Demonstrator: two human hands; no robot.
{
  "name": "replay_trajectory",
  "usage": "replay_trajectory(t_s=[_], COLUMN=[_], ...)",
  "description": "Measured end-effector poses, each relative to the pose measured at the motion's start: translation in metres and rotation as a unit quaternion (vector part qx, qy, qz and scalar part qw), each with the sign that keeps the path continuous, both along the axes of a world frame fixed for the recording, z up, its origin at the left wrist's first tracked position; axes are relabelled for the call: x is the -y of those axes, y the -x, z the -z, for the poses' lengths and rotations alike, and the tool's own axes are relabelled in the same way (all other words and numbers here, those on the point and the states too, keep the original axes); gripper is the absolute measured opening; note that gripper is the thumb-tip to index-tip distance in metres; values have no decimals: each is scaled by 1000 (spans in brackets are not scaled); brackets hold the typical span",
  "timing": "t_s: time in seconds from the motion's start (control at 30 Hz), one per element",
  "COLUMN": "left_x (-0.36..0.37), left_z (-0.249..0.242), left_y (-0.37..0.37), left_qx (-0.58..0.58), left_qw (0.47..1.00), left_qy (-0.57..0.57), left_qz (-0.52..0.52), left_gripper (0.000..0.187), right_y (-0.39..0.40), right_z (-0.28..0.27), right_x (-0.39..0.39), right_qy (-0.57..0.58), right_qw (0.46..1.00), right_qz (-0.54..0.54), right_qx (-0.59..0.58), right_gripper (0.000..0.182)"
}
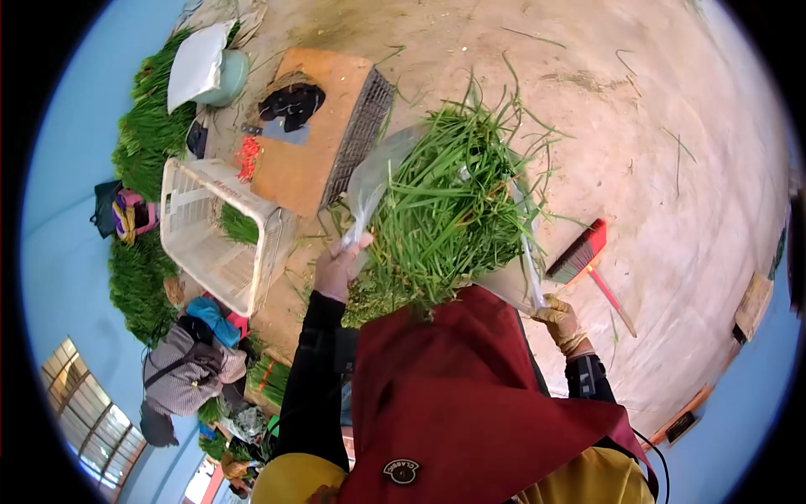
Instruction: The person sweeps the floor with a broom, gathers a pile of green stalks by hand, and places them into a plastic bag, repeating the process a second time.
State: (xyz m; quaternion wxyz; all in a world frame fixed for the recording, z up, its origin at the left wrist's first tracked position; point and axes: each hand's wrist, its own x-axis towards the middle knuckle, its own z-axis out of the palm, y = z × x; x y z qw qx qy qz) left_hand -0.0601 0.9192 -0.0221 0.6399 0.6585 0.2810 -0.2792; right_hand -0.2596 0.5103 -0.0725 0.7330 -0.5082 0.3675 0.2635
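A clear plastic bag (363, 181) lies spread open in front of me. On it is a large loose heap of long, thin green leaves (470, 202) that look like chives. My left hand (340, 267), in a pale glove, is closed around the gathered left edge of the bag. On the other side, my right hand (561, 324), in a yellowish glove, grips the bag's right edge. The maroon apron (470, 395) on my front hides the near side of the heap.
A red broom (581, 252) lies right of the heap. To the left are a white plastic crate (273, 277) on its side and an upturned crate with a wooden board (290, 176). Piled greens (155, 126) line the wall, near a bent-over person (189, 370).
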Motion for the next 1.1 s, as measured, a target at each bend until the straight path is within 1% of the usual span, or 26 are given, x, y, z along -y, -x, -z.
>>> replay_trajectory(t_s=[0.03,0.07,0.1,0.13,0.17,0.2,0.23,0.3,0.33,0.37,0.43,0.47,0.5,0.53,0.57,0.6,0.63,0.7,0.77,0.83,0.87,0.9,0.97,1.0,1.03,1.1], left_x=[10,20,24,23,24,25,26,26,15,14,25,10,13,18,22,20,22,29,41,43,39,38,55,62,66,56], left_z=[-23,-40,-45,-40,-32,-26,-25,-22,-23,-23,-31,-17,-19,-22,-23,-13,-14,-25,-30,-25,-22,-19,-22,-26,-32,-36], left_y=[-11,-23,-26,-25,-32,-38,-40,-36,-32,-24,-16,-8,-8,-6,-4,-1,-2,-10,-18,-21,-22,-21,-15,-11,-10,3], left_qx=[-4,29,55,42,78,116,112,100,47,37,12,-5,-6,6,17,8,6,6,5,6,13,17,18,12,10,-11], left_qw=[1000,1000,998,999,997,992,993,994,997,998,998,998,998,996,994,994,994,993,993,993,992,989,990,995,998,998], left_qy=[-7,-4,0,-5,16,39,38,38,59,53,46,64,64,84,104,89,87,101,90,83,114,145,135,94,55,62], left_qz=[-4,-1,-1,-9,-2,9,9,-37,-9,-10,-45,19,21,-3,-29,-69,-68,-68,-76,-81,-51,-20,-25,-28,-32,-4], left_gripper=[25,24,23,23,23,23,23,23,23,23,23,22,22,22,23,25,25,26,26,25,26,26,27,26,26,26], right_y=[7,4,-3,-22,-43,-47,-45,-25,-17,-6,4,9,9,-3,19,47,73,92,83,80,68,56,19,16,7,-25], right_z=[0,4,4,-15,-29,-24,-18,8,23,36,40,43,43,24,40,63,87,118,134,178,186,189,169,160,140,91], right_x=[5,20,34,39,45,56,71,86,89,91,81,71,57,33,28,21,13,-32,-84,-121,-139,-158,-182,-189,-189,-189], right_qy=[54,225,379,259,133,107,80,92,134,175,164,221,277,300,303,208,110,39,-37,-60,-112,-162,-253,-340,-410,-337], right_qw=[996,948,845,946,990,991,989,987,977,964,963,946,925,909,905,916,917,934,940,942,936,924,863,850,823,893], right_qz=[-63,-208,-348,-171,23,72,122,130,165,197,209,231,252,282,290,329,367,297,277,262,296,327,340,316,298,250], right_qx=[24,89,147,90,30,34,37,32,-1,-34,-48,-56,-63,-60,-67,-91,-111,-194,-193,-202,-157,-113,-276,-248,-257,-163], right_gripper=[20,20,20,19,19,17,15,14,15,17,19,22,26,38,52,59,67,78,80,79,77,74,68,57,54,52])
